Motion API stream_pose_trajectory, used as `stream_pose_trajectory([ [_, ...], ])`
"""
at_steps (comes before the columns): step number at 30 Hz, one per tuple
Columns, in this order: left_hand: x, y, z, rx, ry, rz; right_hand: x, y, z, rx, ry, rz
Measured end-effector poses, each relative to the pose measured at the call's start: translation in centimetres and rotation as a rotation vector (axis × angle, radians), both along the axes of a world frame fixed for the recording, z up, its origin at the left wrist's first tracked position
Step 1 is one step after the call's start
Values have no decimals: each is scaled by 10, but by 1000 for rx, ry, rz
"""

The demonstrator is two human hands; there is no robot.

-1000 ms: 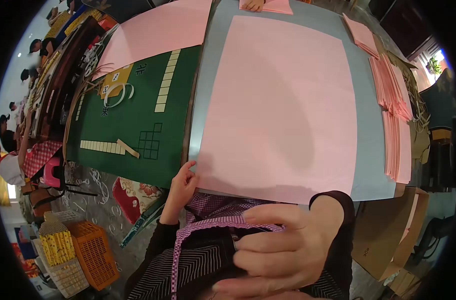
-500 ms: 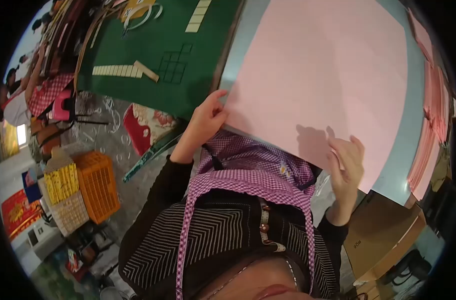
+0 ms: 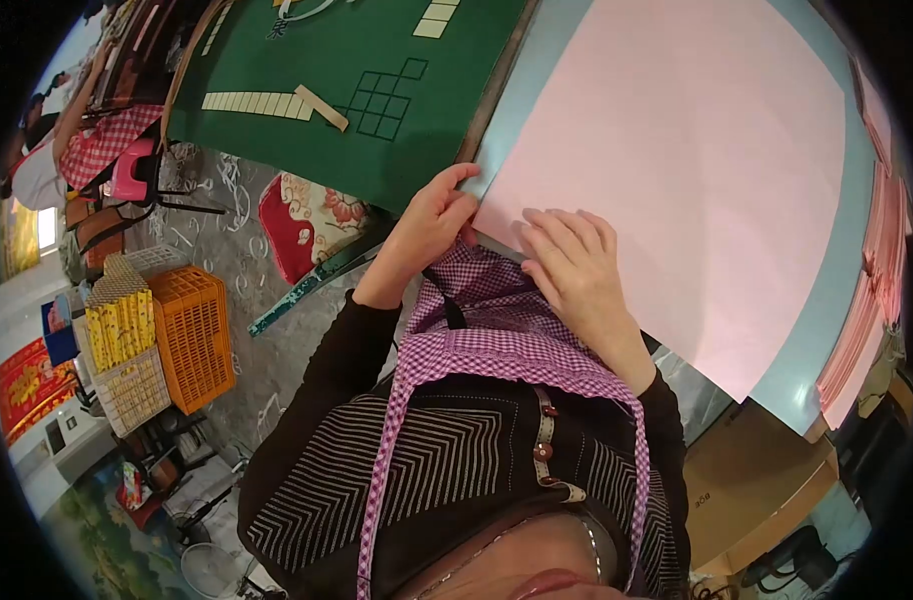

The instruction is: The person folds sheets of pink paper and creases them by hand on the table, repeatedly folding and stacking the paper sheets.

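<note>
A large pink paper sheet (image 3: 677, 170) lies on a light blue-grey surface (image 3: 827, 250), its near corner close to my hands. My left hand (image 3: 432, 225) is at that corner, its thumb and a curled finger closed about the edge while the index finger points past it. My right hand (image 3: 577, 265) rests palm down over the sheet's near edge, fingers stretched out. Below both hands hangs a purple checked apron (image 3: 517, 355).
A green table (image 3: 277, 60) with a row of pale tiles (image 3: 257, 103) adjoins on the left. Stacked pink paper (image 3: 867, 310) sits at right, above a cardboard box (image 3: 747, 480). An orange crate (image 3: 192, 340) and a cushioned seat (image 3: 307, 225) stand on the floor. Another person (image 3: 52, 170) is far left.
My right hand has moved left along the near edge toward my left hand and has flattened onto the sheet. My left hand stays at the corner. The view has shifted slightly.
</note>
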State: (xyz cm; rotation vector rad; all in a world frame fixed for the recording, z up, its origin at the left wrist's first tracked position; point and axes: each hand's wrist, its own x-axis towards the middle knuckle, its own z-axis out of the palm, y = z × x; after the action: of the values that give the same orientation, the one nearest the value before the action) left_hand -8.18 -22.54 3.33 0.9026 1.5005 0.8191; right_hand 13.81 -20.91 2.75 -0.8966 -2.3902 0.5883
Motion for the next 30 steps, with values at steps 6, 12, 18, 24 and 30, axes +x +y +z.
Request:
stream_pose_trajectory([
  [6,-2,-1,-13,88,70,-69,-10,-3,-5,10,6,11],
  [12,2,-1,-12,118,107,-89,-16,-6,-10,53,14,-8],
  [18,6,0,-6,107,33,-70,-28,-10,-9,54,39,-35],
  [24,8,1,0,109,-44,-122,-32,-9,-20,222,-32,-103],
  [30,2,0,-3,145,-75,-186,-36,-10,-13,192,1,-117],
])
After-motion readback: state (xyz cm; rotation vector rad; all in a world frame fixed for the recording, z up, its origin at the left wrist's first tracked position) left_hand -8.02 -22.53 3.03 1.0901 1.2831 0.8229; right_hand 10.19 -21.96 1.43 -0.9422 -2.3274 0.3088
